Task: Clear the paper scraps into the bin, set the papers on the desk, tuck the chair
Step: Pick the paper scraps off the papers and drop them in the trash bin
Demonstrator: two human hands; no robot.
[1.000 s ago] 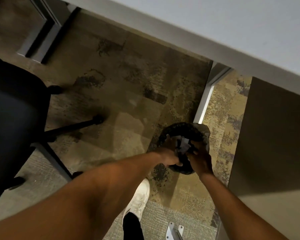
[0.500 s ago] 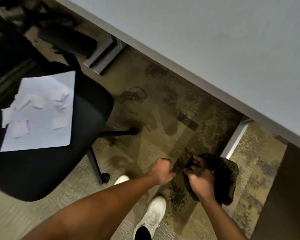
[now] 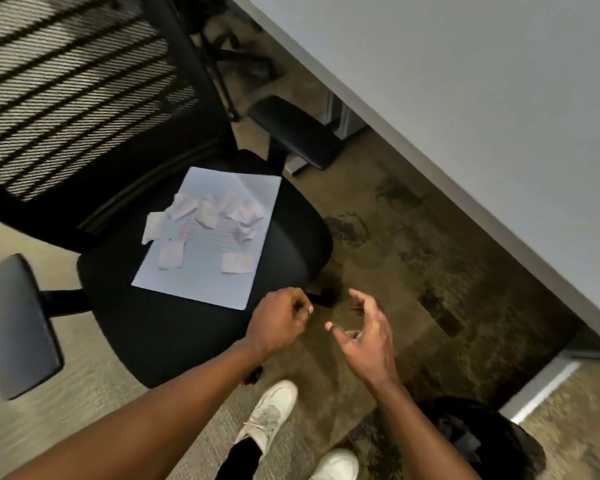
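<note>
Seat front bare between hands and sheet (image 3: 205,237): clear path. Scraps (image 3: 207,213) clustered on sheet's far half. Chair (image 3: 194,327) armrests flank seat; mesh back blocks far side. Worktop (image 3: 482,98) edge overhangs right. Bin (image 3: 506,441) on floor near right forearm.

— Supporting surfaces, please.

— Black chair seat (image 3: 174,327), centre-left of frame. One white sheet of paper (image 3: 201,275) lies flat on it, towards the backrest side. Torn paper scraps (image 3: 207,211) rest on the sheet's upper half; one scrap (image 3: 152,226) overhangs its left edge.

— And the floor?

— Patterned carpet (image 3: 413,271), centre and right. The chair stands on it. A dark bin (image 3: 520,445) stands at lower right. Two white shoes (image 3: 271,414) at bottom centre.
</note>
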